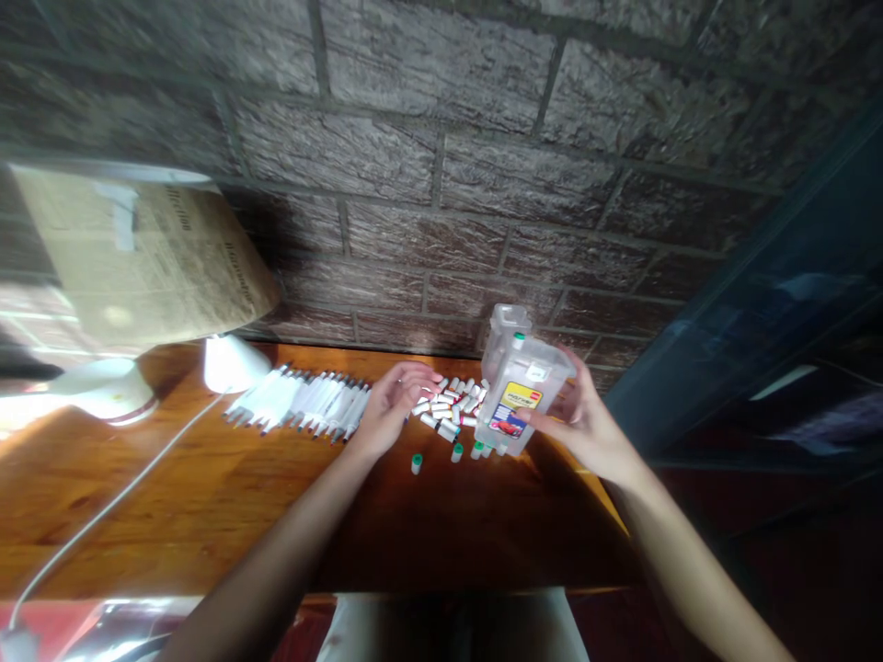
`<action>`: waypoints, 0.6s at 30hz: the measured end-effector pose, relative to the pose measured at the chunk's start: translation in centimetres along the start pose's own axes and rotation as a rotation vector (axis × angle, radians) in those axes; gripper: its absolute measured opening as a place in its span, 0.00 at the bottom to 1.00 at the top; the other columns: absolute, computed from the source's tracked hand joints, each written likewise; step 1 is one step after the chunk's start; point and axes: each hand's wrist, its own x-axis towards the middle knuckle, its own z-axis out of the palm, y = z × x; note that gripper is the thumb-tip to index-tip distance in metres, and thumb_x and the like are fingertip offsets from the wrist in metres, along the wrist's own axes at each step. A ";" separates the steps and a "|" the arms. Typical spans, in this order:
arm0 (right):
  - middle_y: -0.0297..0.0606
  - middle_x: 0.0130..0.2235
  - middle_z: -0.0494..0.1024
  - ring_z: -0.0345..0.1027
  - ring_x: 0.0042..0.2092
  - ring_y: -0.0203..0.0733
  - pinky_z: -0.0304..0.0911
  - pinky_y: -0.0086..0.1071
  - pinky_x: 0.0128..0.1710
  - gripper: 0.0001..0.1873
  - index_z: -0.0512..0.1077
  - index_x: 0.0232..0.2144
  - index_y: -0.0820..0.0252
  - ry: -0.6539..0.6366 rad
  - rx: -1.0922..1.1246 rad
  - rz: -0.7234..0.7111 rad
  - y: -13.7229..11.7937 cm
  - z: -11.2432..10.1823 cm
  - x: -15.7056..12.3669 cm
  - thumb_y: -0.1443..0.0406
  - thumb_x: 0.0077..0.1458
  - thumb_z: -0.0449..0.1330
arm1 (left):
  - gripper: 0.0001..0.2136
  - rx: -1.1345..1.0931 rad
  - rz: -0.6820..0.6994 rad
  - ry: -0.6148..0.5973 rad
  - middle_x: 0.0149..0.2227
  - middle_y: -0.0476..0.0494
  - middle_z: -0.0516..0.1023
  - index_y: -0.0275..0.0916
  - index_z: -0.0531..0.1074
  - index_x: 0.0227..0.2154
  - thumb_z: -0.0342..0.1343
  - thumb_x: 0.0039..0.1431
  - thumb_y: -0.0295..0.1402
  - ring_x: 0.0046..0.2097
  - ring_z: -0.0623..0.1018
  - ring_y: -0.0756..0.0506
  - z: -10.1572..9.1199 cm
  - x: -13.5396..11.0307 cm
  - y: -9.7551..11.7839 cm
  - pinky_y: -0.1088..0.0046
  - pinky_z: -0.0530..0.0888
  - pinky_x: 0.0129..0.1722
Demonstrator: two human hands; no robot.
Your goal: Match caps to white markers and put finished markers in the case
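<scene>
My right hand point(579, 423) is closed round a clear plastic marker box point(552, 368) with a yellow and blue label, tilted above the table. A green-topped cap point(519, 341) shows at the box's upper edge; whether it is inside cannot be made out. My left hand point(390, 409) is by a pile of white marker caps point(441, 405), its fingers bent and apart from the thumb, with nothing visible between them. Green-topped caps stand in front of the pile, one point(417, 463) apart at the left, others partly hidden under the box.
Many white markers point(303, 405) lie side by side left of my left hand. A second clear container point(507, 320) stands behind the box against the brick wall point(386, 230). A lamp point(158, 257) stands at the left, its white cable point(131, 496) crossing the wooden table point(207, 515).
</scene>
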 end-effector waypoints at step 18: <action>0.45 0.53 0.79 0.77 0.50 0.48 0.70 0.49 0.54 0.61 0.50 0.68 0.47 -0.066 0.011 0.070 6.5 -10.9 5.1 0.59 0.37 0.77 | 0.18 0.056 -0.008 0.022 0.38 0.41 0.81 0.36 0.76 0.42 0.61 0.59 0.48 0.35 0.79 0.46 -0.5 0.2 -1.0 0.69 0.75 0.41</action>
